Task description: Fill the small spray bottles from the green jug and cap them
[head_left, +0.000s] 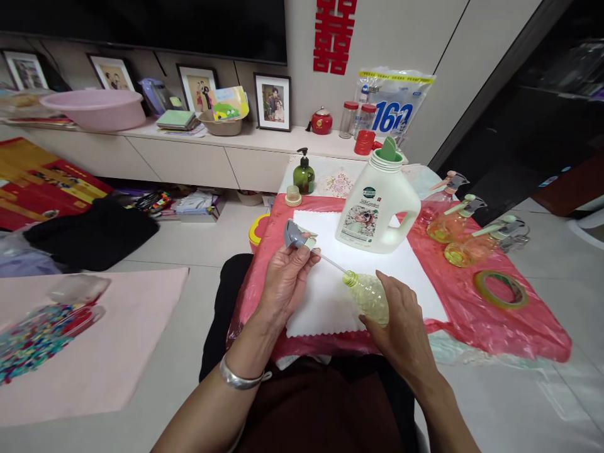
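Yellow-green translucent bottle (370,299), one, which we list above the white cloth (321,308), tilted, its mouth toward the left hand (285,280); whether its base touches the cloth we cannot tell. Right hand (401,318): curved part-way open around the bottle's lower body, thumb on the near side, fingers on the far side. Left hand: fingers and thumb pinched closed on a grey spray head (293,234), silver bracelet (238,377) at the wrist. Thin tube (331,260), one, running from the spray head to the bottle's mouth; how far it enters we cannot make out. Beyond, on the cloth, we record one white jug (401,195), upright, with a green spout piece at its top. Beneath the cloth, red plastic sheeting (259,270). At its far left, one green pump bottle (304,177) and, just beside it, a beige cap (293,197). To the right, we count three spray bottles (441,229) and, nearer us, one roll of tape (521,296).
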Demonstrator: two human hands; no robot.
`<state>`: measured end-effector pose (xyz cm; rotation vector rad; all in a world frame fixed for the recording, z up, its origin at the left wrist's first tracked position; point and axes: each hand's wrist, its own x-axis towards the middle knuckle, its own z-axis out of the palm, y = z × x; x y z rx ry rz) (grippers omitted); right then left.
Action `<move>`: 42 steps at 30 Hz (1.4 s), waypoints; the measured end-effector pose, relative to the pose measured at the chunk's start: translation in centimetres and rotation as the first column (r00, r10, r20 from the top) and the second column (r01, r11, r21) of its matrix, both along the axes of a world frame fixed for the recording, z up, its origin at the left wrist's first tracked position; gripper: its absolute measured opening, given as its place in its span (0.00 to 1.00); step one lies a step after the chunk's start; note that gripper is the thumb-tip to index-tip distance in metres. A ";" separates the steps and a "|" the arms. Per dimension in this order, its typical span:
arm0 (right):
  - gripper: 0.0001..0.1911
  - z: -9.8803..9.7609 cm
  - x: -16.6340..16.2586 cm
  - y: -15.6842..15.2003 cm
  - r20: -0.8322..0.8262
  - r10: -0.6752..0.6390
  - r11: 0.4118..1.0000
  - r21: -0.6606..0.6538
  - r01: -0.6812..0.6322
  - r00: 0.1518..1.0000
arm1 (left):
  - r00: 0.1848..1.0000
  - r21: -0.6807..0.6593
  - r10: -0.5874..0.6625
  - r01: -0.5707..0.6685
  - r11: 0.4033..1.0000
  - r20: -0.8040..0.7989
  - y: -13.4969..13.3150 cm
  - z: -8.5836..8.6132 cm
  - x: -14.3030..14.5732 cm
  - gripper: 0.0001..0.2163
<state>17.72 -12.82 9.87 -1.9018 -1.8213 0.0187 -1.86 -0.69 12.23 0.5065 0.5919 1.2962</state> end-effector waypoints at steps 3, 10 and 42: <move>0.41 -0.3 -0.1 -0.3 -0.029 0.008 1.000 0.001 -0.008 1.000 | 1.000 0.023 -0.011 0.011 1.000 -0.025 -0.1 0.3 -0.4 0.16; 0.41 -0.3 -0.9 -0.3 -0.054 0.043 0.999 0.027 -0.042 0.998 | 0.989 0.040 -0.107 0.112 0.993 -0.099 -1.5 -0.4 0.8 0.19; 0.38 0.0 -2.1 -0.9 -0.273 0.080 0.995 0.081 -0.060 0.959 | 0.968 0.045 -0.247 0.249 0.967 -0.038 -3.7 -0.3 2.0 0.22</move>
